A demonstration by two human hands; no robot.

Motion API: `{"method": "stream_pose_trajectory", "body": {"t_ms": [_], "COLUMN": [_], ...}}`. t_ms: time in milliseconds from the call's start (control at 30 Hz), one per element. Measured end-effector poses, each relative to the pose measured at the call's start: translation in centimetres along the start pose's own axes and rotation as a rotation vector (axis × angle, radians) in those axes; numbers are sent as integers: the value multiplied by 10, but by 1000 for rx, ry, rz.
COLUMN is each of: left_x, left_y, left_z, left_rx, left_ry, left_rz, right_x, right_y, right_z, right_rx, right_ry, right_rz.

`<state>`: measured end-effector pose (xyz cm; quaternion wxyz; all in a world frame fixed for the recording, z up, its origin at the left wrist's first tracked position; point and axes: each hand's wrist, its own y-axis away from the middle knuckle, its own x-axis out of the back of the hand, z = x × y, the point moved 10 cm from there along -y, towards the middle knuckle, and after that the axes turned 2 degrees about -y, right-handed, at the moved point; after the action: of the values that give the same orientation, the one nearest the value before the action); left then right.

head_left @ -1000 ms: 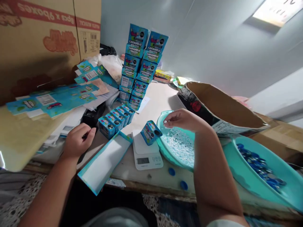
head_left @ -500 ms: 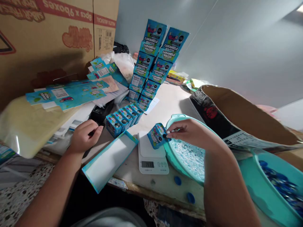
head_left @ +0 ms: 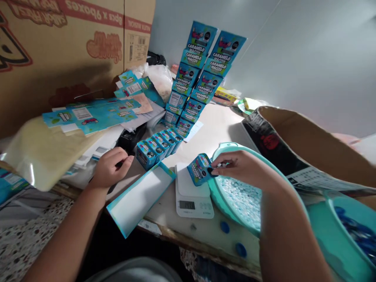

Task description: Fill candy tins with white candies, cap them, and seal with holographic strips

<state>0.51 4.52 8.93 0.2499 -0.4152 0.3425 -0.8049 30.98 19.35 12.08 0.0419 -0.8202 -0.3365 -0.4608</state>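
The small blue printed carton box (head_left: 199,172) sits tilted on the white plastic scale (head_left: 202,210), its dark round opening toward my right hand (head_left: 239,168). With these fingers I grip small white pieces (head_left: 221,165) just beside the opening. I should release them little by little, close to the hole, without pressing the box, because my touch could disturb the reading. My left hand (head_left: 111,167) is loosely closed, apart from the scale.

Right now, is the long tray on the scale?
No, the scale holds a small blue box; the tray lies beside it.
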Motion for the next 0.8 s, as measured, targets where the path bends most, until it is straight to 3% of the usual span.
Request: {"method": "stream_pose_trajectory", "body": {"t_ms": [400,800], "left_x": [11,4], "left_y": [1,0], "left_z": [4,-6], "left_rx": [-55,35], "left_ry": [77,49], "left_rz": [88,26], "right_x": [-2,-2], "right_y": [-2,2], "right_z": [-6,-13], "right_rx": [65,74], "right_ry": [58,33], "right_rz": [47,11]}}
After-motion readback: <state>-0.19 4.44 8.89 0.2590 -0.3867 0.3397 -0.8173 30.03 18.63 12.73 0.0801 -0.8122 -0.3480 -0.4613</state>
